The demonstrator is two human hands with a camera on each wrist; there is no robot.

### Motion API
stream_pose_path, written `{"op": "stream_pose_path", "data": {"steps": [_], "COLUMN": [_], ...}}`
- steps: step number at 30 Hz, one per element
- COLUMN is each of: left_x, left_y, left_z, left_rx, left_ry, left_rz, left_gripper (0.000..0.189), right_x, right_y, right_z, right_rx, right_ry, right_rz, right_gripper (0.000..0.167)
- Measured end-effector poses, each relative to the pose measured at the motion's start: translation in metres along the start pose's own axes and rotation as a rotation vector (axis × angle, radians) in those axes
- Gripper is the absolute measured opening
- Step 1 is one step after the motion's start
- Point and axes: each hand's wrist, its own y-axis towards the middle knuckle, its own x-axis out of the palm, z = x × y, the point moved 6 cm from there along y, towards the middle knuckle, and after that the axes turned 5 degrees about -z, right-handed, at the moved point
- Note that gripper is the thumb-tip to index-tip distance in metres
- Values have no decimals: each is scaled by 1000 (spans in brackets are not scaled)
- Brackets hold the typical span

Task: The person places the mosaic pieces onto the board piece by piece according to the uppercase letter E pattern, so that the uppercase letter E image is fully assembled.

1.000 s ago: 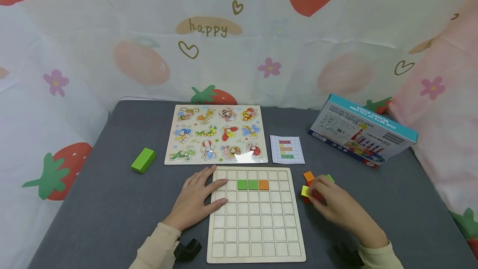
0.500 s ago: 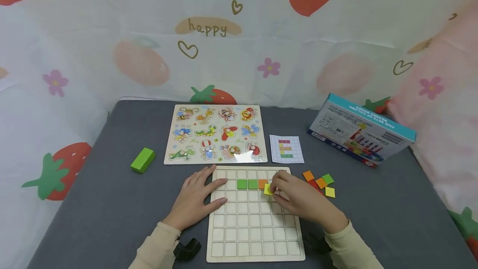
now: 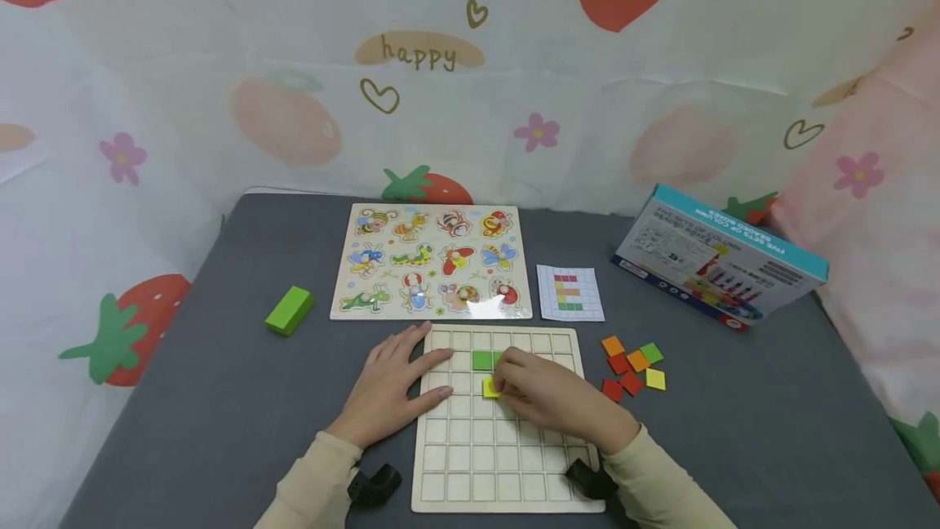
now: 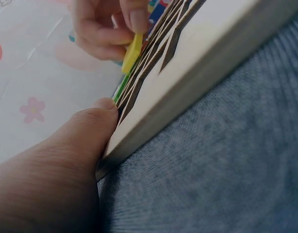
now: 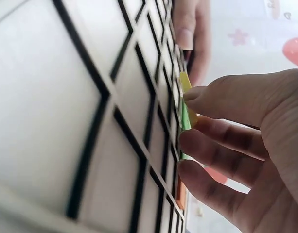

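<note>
A pale wooden grid board [image 3: 472,459] lies on the grey table. My left hand [image 3: 387,388] rests along its upper left edge, fingers and thumb spread. Between thumb and fingers my right hand [image 3: 552,395] pinches a yellow square tile [image 3: 489,388], just below the row of placed tiles. In the left wrist view the yellow tile [image 4: 132,54] is tilted on edge close to the board. A green tile [image 3: 481,360] sits in the second row; a second green one beside it is partly covered by my right hand. The orange tile [image 5: 181,194] shows only in the right wrist view.
Right of the board lie loose tiles: red [image 3: 631,384], orange [image 3: 613,346], green [image 3: 650,353] and yellow [image 3: 655,380]. Behind are an insect puzzle board [image 3: 433,264], a pattern card [image 3: 570,294] and a tilted box [image 3: 720,260]. A green block [image 3: 290,311] lies at left.
My right hand has picked the yellow tile from the loose pile and carried it left over the board, to below the green tiles. My left hand has stayed on the board's edge.
</note>
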Motion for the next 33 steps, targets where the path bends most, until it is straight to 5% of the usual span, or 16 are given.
{"op": "stream_pose_path", "data": {"steps": [7, 33], "left_x": [2, 1], "left_y": [1, 1], "left_z": [1, 0], "left_rx": [1, 1], "left_ry": [0, 6], "left_rz": [-4, 8], "left_gripper": [54, 55], "right_x": [6, 9], "right_y": [8, 16], "right_z": [-1, -2], "right_rx": [9, 63], "right_ry": [-109, -206], "right_rz": [3, -43], "right_gripper": [6, 13]}}
